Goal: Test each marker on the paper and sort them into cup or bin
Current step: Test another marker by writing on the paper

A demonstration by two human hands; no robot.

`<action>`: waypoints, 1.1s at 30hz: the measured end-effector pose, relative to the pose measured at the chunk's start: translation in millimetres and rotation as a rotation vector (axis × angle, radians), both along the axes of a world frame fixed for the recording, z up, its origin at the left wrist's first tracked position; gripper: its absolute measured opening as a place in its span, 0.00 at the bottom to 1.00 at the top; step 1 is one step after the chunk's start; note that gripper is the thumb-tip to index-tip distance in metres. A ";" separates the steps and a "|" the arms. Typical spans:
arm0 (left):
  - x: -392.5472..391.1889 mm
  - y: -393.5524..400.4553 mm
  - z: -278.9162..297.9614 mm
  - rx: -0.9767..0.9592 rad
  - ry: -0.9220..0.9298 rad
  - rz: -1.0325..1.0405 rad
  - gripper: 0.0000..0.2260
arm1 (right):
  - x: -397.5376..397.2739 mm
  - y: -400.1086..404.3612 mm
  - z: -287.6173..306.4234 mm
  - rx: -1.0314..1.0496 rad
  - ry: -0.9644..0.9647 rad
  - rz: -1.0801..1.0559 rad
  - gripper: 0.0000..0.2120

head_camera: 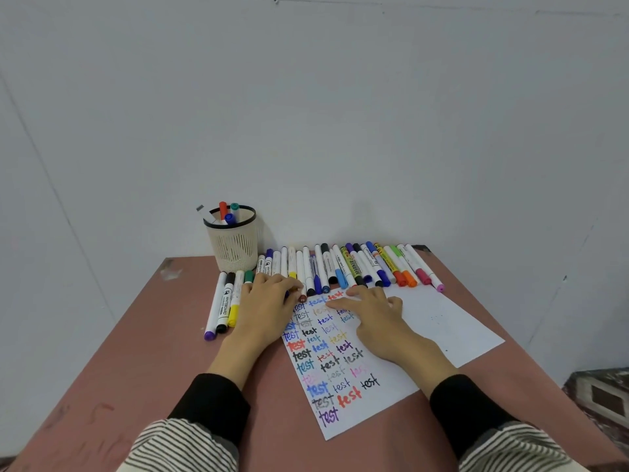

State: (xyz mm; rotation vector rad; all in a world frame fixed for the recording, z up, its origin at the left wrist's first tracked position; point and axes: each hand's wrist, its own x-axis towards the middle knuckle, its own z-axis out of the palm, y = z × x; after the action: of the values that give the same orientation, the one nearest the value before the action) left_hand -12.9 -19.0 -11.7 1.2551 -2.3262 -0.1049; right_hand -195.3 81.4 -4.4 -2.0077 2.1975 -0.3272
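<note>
With our left hand (269, 294) pinching a brown-capped marker (301, 290) from the row (354, 267) at the counter's (143, 342) far edge, our right hand (369, 310) rests flat, fingers relaxed, steadying the scribbled paper (435, 318), while the mesh cup (233, 240) awaits working markers.

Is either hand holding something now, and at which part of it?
The left hand seems to pinch a marker near its brown-red capped end; the grip is partly hidden. The right hand holds nothing and rests open on the paper.

Head view, down over table (136, 335)
</note>
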 end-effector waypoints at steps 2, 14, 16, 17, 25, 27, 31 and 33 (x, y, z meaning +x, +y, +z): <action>0.1 0.6 -0.7 -0.005 -0.011 0.001 0.13 | 3.7 -2.7 0.8 0.013 0.044 -0.002 0.35; -1.7 1.2 -0.9 -0.009 -0.063 -0.017 0.14 | 12.2 -10.2 -3.7 -0.121 0.072 -0.079 0.27; -1.9 1.9 -1.1 -0.007 -0.057 -0.017 0.14 | 14.5 -13.9 -4.8 -0.163 0.093 -0.131 0.24; -1.9 2.3 -1.0 -0.008 -0.056 -0.015 0.14 | 15.8 -16.0 -4.9 -0.180 0.108 -0.157 0.23; -2.9 4.7 -0.1 0.003 -0.062 -0.004 0.15 | 25.0 -30.1 -7.0 -0.264 0.106 -0.205 0.22; -3.5 4.5 -0.1 0.006 -0.067 -0.008 0.15 | 25.8 -32.3 -7.1 -0.279 0.101 -0.214 0.22; -3.3 4.9 -0.7 0.005 -0.092 -0.006 0.16 | 26.3 -35.8 -7.0 -0.297 0.096 -0.227 0.22; -2.4 5.8 -1.0 -0.001 -0.093 -0.002 0.16 | 26.3 -37.8 -7.2 -0.297 0.093 -0.229 0.22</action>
State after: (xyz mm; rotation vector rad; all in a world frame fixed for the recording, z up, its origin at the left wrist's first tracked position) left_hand -15.4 -13.2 -12.7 1.2829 -2.4060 -0.0464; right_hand -169.0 43.7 -11.5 -1.9415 2.5765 -0.6342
